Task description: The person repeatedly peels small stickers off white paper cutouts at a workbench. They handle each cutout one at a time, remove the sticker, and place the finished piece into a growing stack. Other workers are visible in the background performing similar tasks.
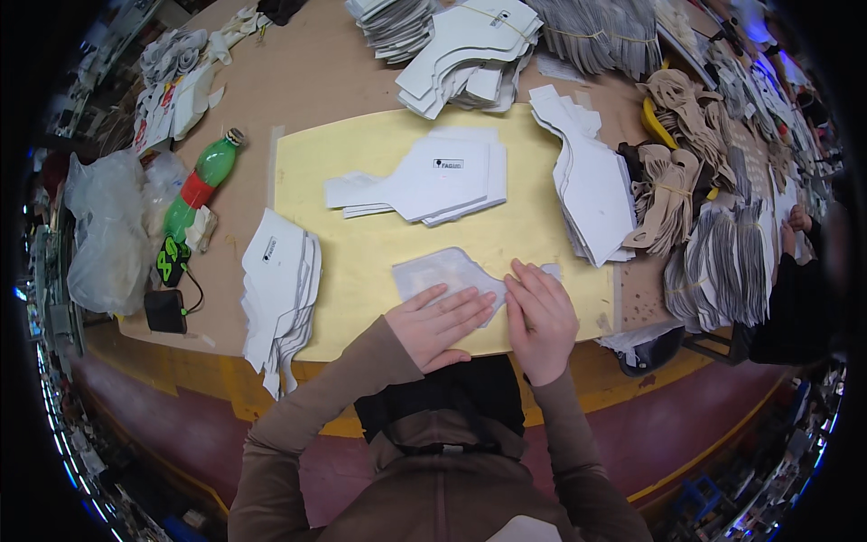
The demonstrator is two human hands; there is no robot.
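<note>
A thin whitish cut piece (440,271) lies on the yellow sheet close in front of me. My left hand (438,327) rests flat across its near part, fingers stretched out. At the narrow right part of the piece, my right hand (544,318) is closed, with thumb and fingertips at its edge; a pale end shows past the fingers. Just beyond both hands sits a short stack of white cut pieces (442,190) with a dark printed mark. Another fanned stack of white pieces (282,294) lies left of my hands, and a taller white stack (585,185) lies to the right.
The yellow sheet (361,140) covers the middle of the brown table. Banded grey stacks (601,36) and beige bundles (668,194) stand far and right. Leftward are a green bottle (215,164), a plastic bag (107,235) and a black box (165,311). Another person's hand (799,219) shows far right.
</note>
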